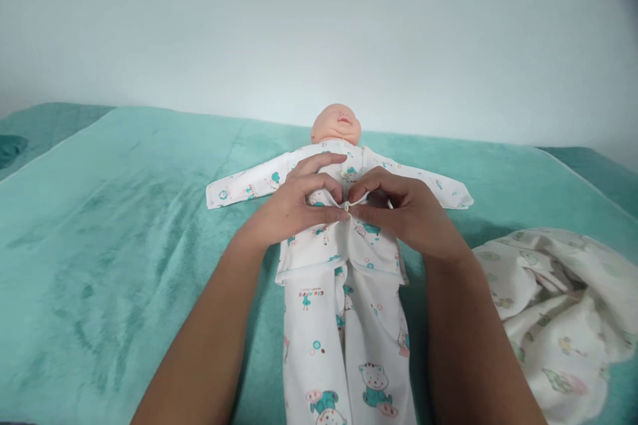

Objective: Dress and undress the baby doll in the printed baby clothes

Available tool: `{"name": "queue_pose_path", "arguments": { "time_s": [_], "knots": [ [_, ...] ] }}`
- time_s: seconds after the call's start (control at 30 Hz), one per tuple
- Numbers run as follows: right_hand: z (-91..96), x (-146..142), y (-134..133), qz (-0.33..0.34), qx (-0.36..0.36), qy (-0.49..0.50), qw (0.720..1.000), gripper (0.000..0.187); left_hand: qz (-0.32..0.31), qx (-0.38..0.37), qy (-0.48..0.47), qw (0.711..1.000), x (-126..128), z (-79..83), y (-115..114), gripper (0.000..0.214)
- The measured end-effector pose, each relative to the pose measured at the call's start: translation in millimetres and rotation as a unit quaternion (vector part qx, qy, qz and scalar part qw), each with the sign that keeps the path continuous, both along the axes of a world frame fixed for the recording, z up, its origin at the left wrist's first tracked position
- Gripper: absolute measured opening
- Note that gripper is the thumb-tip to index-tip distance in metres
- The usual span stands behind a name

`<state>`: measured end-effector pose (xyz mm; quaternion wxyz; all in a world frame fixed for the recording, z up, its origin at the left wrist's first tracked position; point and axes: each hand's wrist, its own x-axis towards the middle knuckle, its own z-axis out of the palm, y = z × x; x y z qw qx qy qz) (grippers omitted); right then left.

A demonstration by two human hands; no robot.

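Observation:
A baby doll (pixel 337 123) lies on its back, dressed in a white baby shirt (pixel 309 255) with a teal cartoon print and matching trousers (pixel 319 339). Over the doll's belly, my left hand (pixel 312 196) pinches the shirt's front edge between thumb and index finger, its other fingers raised. My right hand (pixel 393 206) pinches the opposite front edge, with the fingertips of both hands almost meeting. The cloth is lifted into a small fold there. A button may be between the fingertips, too small to make out. Both shirt sleeves stretch out flat to the sides.
A crumpled white printed cloth (pixel 568 319) lies to the right of my right forearm. Under everything spreads a teal plush blanket (pixel 124 246), slightly wrinkled on the left. Behind the doll's head rises a pale wall (pixel 319 26).

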<state>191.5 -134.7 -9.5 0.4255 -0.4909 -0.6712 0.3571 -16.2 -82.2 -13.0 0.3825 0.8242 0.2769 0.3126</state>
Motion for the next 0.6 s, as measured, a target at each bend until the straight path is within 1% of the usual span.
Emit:
{"name": "queue_pose_path", "arguments": {
  "time_s": [0.2, 0.3, 0.37, 0.5, 0.6],
  "knots": [
    [-2.1, 2.3, -0.2, 0.018, 0.005, 0.004, 1.0, 0.008, 0.015, 0.026, 0.001, 1.0, 2.5, -1.8, 0.1, 0.017],
    [-2.0, 1.2, 0.2, 0.042, 0.014, 0.019, 0.999, 0.003, 0.019, 0.024, -0.01, 0.999, 3.2, -2.7, 1.2, 0.016],
    [-1.4, -1.7, 0.8, 0.045, 0.018, 0.03, 0.998, 0.012, 0.019, 0.018, -0.023, 0.999, 2.9, -2.6, 0.9, 0.016],
    [-1.2, -11.9, 2.1, 0.014, 0.034, 0.037, 0.999, 0.03, 0.022, -0.009, -0.065, 0.998, 2.3, -3.8, -1.3, 0.024],
    [-3.4, -20.4, 3.4, -0.037, 0.07, 0.025, 0.997, 0.038, 0.043, -0.016, -0.115, 0.992, 7.0, -6.8, 3.5, 0.033]
  ]
}}
